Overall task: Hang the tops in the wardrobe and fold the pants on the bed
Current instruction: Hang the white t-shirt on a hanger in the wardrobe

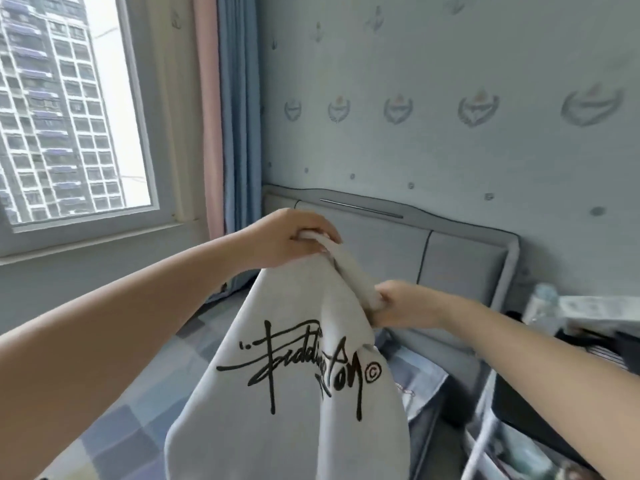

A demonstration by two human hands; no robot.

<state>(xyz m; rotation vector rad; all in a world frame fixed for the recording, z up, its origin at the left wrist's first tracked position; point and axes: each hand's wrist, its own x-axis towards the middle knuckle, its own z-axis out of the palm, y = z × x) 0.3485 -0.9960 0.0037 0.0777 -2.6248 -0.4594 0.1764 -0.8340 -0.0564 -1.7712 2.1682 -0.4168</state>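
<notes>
**Grey top held up over the bed by both hands**

Nearest the camera, two bare forearms are seen reaching forward from the lower corners of the frame. Between them a light grey top [298,375] is held up in the air, hanging down past the lower edge of the view. A black handwritten-style print [301,367] is displayed across its front, with a small circled letter at the right end of it.

The left hand [287,237] is closed over the upper edge of the top, fingers curled downward around a bunched fold of fabric. The right hand [401,304] is closed around a rolled band of the same fabric, lower and to the right. The band is stretched taut between the two hands.

Below and behind the top, a bed [138,403] with a checked cover in blue and pale squares is noted. A grey padded headboard [450,258] is set against a pale blue patterned wall [450,81]. A blue curtain [239,116] is hung beside a window [69,109], through which a tall building is visible. A clear plastic bottle [542,303] is seen at the right edge; the items around it are too blurred to be identified.
</notes>
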